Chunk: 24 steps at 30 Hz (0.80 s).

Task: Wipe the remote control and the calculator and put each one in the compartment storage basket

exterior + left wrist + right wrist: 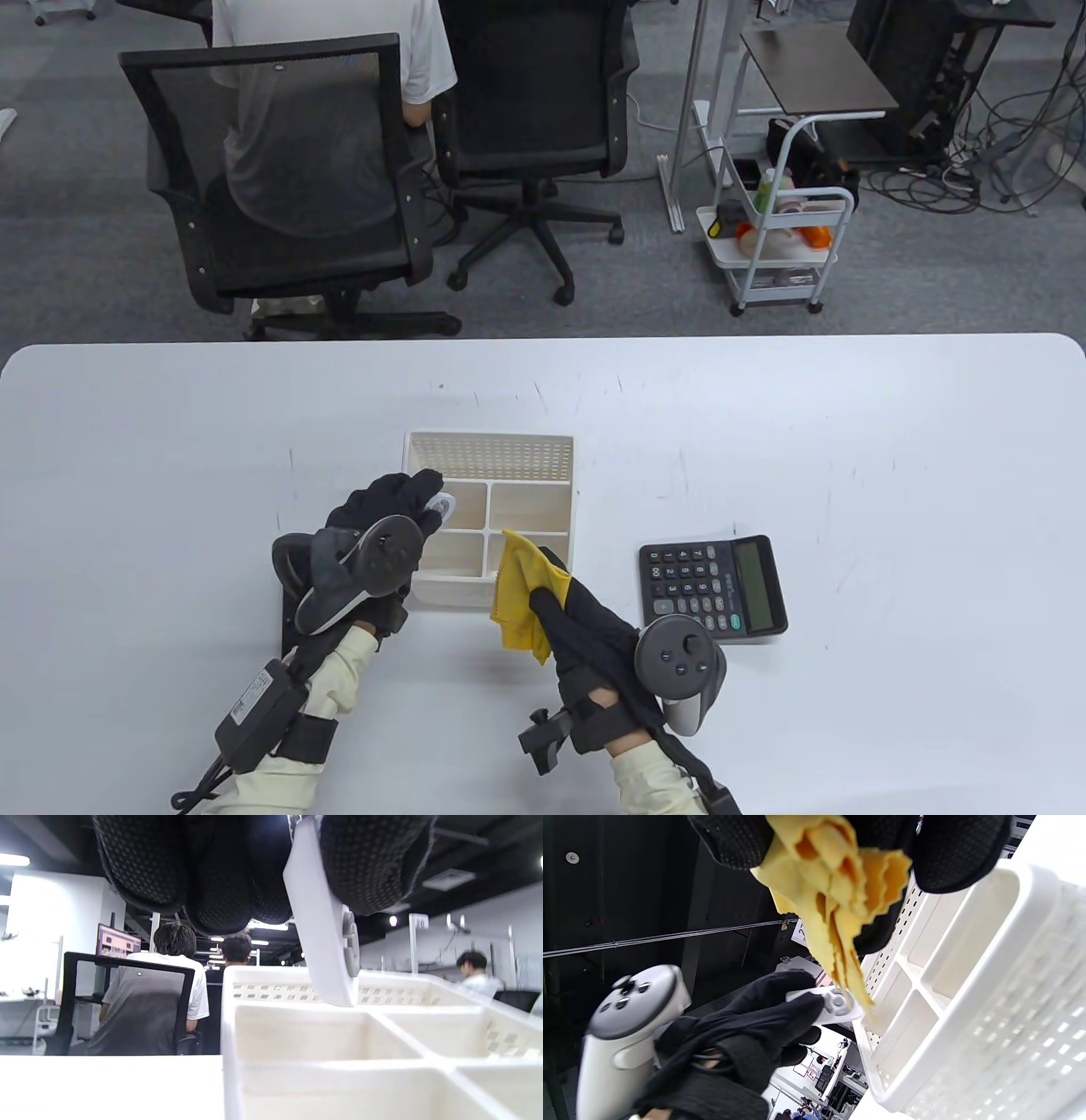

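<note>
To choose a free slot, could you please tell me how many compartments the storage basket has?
5 visible in the basket: one long one along the far side, then four in two rows nearer the hands. The left hand partly covers the left ones.

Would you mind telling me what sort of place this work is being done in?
Most likely an open-plan office or lab: mesh office chairs on grey carpet, a person seated at a monitor, and a rolling utility cart beside tangled cables.

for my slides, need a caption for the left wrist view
Left hand holds the white remote above the divided basket.
</note>
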Motion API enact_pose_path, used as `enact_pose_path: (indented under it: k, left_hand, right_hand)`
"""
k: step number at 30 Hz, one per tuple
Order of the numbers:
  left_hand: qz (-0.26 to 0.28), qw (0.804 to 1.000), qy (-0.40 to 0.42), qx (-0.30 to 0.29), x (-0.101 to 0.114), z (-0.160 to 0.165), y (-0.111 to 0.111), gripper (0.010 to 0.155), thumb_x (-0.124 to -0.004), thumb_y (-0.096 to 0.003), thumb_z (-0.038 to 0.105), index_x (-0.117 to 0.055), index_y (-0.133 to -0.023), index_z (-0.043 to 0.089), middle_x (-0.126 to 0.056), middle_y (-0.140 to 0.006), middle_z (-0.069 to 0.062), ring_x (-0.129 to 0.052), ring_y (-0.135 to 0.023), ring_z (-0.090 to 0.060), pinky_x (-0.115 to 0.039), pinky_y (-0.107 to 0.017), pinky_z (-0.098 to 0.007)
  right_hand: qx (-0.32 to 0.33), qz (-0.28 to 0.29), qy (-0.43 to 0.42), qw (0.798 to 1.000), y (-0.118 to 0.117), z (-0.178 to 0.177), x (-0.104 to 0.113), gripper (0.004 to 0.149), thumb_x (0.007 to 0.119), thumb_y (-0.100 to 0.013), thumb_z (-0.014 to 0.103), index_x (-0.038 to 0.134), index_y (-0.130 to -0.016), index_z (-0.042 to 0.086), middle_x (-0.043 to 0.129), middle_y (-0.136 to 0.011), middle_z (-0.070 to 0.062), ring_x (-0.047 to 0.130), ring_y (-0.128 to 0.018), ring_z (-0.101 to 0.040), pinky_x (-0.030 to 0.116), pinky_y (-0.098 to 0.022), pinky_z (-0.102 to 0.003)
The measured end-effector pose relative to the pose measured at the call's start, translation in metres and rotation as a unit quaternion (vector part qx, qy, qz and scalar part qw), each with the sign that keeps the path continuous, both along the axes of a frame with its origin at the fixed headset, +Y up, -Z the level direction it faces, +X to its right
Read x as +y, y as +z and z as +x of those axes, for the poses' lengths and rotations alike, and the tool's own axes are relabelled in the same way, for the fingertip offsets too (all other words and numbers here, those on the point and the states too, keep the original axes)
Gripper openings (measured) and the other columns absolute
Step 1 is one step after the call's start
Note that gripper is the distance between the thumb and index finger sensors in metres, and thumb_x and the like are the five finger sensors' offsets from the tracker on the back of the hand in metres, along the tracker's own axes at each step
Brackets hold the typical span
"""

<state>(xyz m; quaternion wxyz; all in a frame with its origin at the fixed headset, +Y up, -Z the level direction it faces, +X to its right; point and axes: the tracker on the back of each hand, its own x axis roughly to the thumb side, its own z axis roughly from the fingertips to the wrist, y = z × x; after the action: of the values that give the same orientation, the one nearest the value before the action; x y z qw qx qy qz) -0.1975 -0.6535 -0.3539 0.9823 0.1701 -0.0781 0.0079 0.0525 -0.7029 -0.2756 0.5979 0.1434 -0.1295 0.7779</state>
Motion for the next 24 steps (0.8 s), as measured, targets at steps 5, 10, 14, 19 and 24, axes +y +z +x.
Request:
enact_pose_path:
  k: [5,10,14,19,24]
  left_hand:
    - [0.007,0.994,-0.111,0.004,-0.014,0.012,-0.009,0.047,-0.085,-0.0487,0.045,-0.072,-0.094,0.043,-0.088,-0.091,0.005,-0.083,-0.091,-0.029,-0.078,-0.063,-0.050]
    - [0.006,0.990,-0.142,-0.003,-0.021,0.018,-0.012,0.047,-0.085,-0.0493,0.044,-0.072,-0.095,0.044,-0.087,-0.095,0.007,-0.075,-0.098,-0.031,-0.070,-0.068,-0.054]
    - [-0.021,0.992,-0.126,-0.014,-0.026,0.019,-0.014,0.041,-0.078,-0.0525,0.041,-0.075,-0.093,0.044,-0.087,-0.096,0.008,-0.071,-0.101,-0.031,-0.067,-0.070,-0.056]
    - [-0.031,0.991,-0.131,-0.008,-0.037,0.019,-0.015,0.038,-0.073,-0.0537,0.036,-0.077,-0.091,0.043,-0.089,-0.095,0.010,-0.068,-0.102,-0.029,-0.061,-0.071,-0.060]
    - [-0.036,0.991,-0.125,-0.015,-0.041,0.018,-0.010,0.038,-0.073,-0.0537,0.036,-0.078,-0.090,0.043,-0.092,-0.092,0.011,-0.067,-0.103,-0.028,-0.060,-0.071,-0.060]
  right_hand:
    - [-0.001,0.005,0.010,1.000,0.000,0.001,0.000,0.053,0.069,-0.059,0.026,0.069,-0.102,-0.005,0.092,-0.085,-0.026,0.098,-0.061,-0.035,0.071,-0.053,-0.062]
    - [-0.004,0.008,0.022,1.000,-0.001,0.002,-0.001,0.053,0.069,-0.059,0.026,0.069,-0.102,-0.005,0.091,-0.086,-0.026,0.098,-0.061,-0.036,0.071,-0.054,-0.062]
    - [-0.005,0.010,0.026,1.000,-0.001,0.001,-0.003,0.053,0.069,-0.058,0.026,0.069,-0.102,-0.005,0.092,-0.086,-0.026,0.098,-0.061,-0.036,0.071,-0.053,-0.063]
    - [-0.006,0.015,0.034,0.999,-0.001,0.001,-0.003,0.053,0.069,-0.058,0.026,0.069,-0.102,-0.005,0.092,-0.086,-0.027,0.098,-0.062,-0.036,0.071,-0.054,-0.063]
    - [-0.005,0.014,0.036,0.999,-0.002,0.001,-0.004,0.053,0.069,-0.058,0.026,0.069,-0.102,-0.005,0.091,-0.086,-0.027,0.098,-0.062,-0.036,0.070,-0.054,-0.063]
